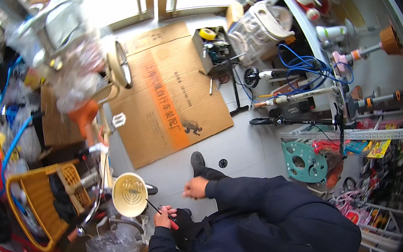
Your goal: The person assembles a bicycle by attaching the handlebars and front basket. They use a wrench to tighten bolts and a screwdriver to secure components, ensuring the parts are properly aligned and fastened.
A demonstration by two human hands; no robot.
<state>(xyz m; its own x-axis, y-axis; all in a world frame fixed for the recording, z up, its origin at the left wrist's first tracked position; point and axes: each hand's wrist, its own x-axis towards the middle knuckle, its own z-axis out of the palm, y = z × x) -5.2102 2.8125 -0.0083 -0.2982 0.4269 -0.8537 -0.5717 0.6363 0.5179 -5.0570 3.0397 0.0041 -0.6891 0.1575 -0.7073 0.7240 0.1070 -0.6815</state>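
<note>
My left hand is closed around a screwdriver with a red handle. Its thin dark shaft points up and left toward a round cream basket with slots in its bottom, mounted on a bicycle. Right of it, my right hand is raised above my legs with its fingers curled in. Whatever those fingers may hold is too small to make out. A chrome handlebar curves beside the cream basket.
Ahead, a flattened cardboard box lies on the tiled floor, with a grey toolbox at its far right. Scooters and a white rack line the right side. A woven tan child seat and bagged goods crowd the left.
</note>
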